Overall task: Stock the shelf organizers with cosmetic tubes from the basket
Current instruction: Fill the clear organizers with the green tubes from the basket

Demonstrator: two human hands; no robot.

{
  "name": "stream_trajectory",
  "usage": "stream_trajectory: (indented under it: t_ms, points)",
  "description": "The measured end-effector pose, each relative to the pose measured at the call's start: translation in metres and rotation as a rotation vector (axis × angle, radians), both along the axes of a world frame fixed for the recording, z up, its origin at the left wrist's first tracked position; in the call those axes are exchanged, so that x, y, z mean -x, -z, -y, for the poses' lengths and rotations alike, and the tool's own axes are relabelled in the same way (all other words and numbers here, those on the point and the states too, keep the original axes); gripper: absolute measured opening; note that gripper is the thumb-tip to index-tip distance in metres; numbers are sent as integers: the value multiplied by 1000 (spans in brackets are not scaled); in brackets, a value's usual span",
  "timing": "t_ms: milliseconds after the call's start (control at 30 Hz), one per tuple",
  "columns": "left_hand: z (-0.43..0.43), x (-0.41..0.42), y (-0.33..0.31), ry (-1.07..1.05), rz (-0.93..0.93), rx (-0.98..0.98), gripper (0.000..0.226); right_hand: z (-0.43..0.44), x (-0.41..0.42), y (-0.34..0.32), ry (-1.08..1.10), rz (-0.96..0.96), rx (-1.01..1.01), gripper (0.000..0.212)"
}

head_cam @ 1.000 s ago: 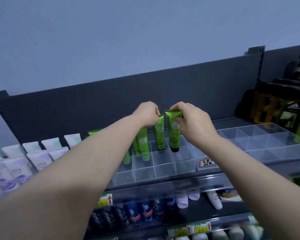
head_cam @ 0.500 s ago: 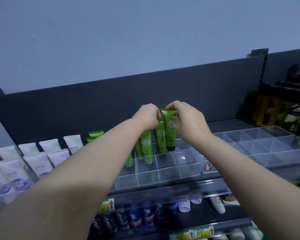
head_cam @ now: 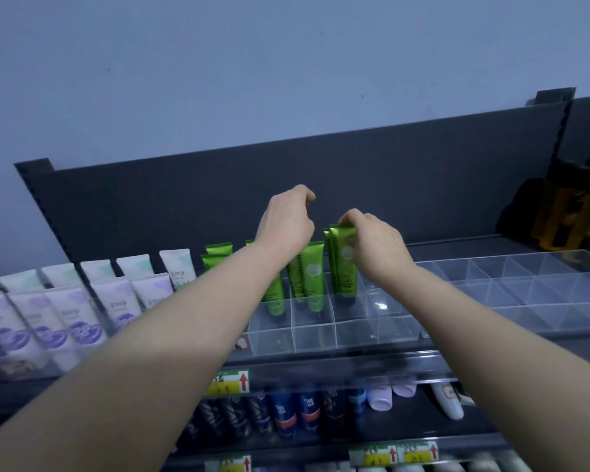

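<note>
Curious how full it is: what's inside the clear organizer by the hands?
Green tubes stand cap-down in the organizer's rear compartments; the right hand pinches the rightmost tube. The front row looks empty. The left forearm hides its left end.

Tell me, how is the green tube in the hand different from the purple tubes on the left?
The green tube is shiny green; the purple tubes are pale with purple swirls. The green tube looks slimmer, the purple tubes wider. The right hand pinches the green tube's top in a clear organizer; no hand touches the purple tubes. Both stand with the flat crimped end up.
</note>
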State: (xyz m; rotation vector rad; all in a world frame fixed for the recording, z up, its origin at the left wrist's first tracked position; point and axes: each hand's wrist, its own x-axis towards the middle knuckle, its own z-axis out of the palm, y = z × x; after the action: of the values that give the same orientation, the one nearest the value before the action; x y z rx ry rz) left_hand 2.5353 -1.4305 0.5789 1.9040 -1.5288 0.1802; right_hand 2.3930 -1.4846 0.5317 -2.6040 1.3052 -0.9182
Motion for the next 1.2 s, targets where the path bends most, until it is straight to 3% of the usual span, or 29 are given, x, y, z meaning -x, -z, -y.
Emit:
stream_trajectory:
  t_ms: [333,700,967,1200]
  points:
    - [-8,-4,7,-43,135,-48,41,0,0,11,2,-35,-51,41]
    - [-16,9,2,13,184,-9,43,-13,11,11,90,-86,32,39]
    - [-49,67,-1,-8,331,-28,40,-48,76,11,72,-186,145,42]
    - [-90,153,39,-12,378,-113,38,-81,162,44,-78,-302,149,38]
